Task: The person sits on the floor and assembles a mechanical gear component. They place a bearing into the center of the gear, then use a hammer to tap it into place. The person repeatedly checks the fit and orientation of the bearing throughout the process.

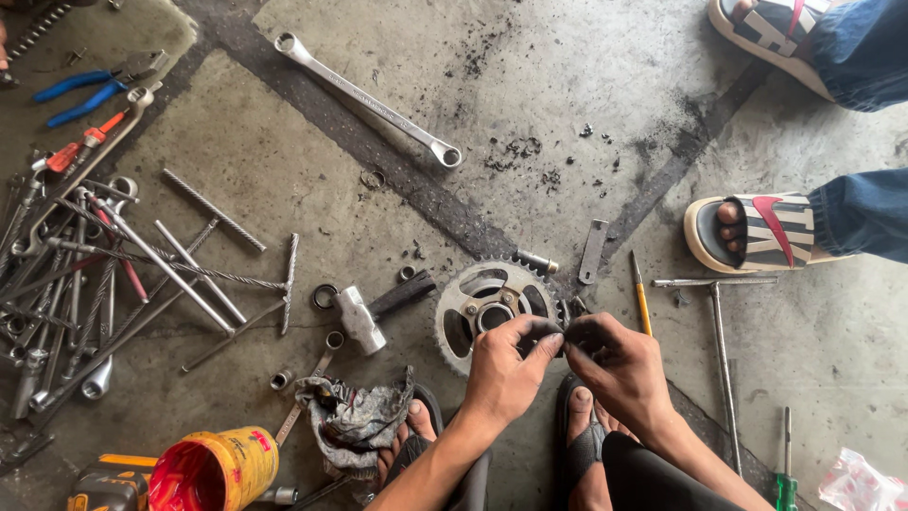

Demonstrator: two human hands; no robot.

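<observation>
Head view: the left hand (506, 369) and the right hand (619, 364) meet at roughly the six o'clock position of the frame, fingertips of both pinched on a small dark part (565, 338) held between them; the part is too small and too greasy to identify further. It sits just beside the four o'clock edge of a toothed steel sprocket (492, 308) lying flat on the concrete floor (530, 85). In my judgement the step is best done with the part kept low over the floor, both thumbs bracing it, since oily fingers on a small piece invite a slip and a lost part among the debris. The sprocket is dull grey metal, round, with cut-outs and a bolted hub. At its nine o'clock lies a short hammer (364, 312) with a bright blocky head and dark handle; at its seven o'clock a crumpled, stained rag (355, 416). At eleven o'clock of the frame a long chromed ring spanner (364, 97) lies diagonally. At nine o'clock a heap of steel rods and T-handle wrenches (104, 274), smooth and threaded, with blue-handled pliers (85, 90) above. A yellow tin (218, 468) with red contents stands at seven o'clock. A yellow-handled screwdriver (641, 303) lies near the right hand. Another person's striped sandals (757, 232) occupy two o'clock.
</observation>
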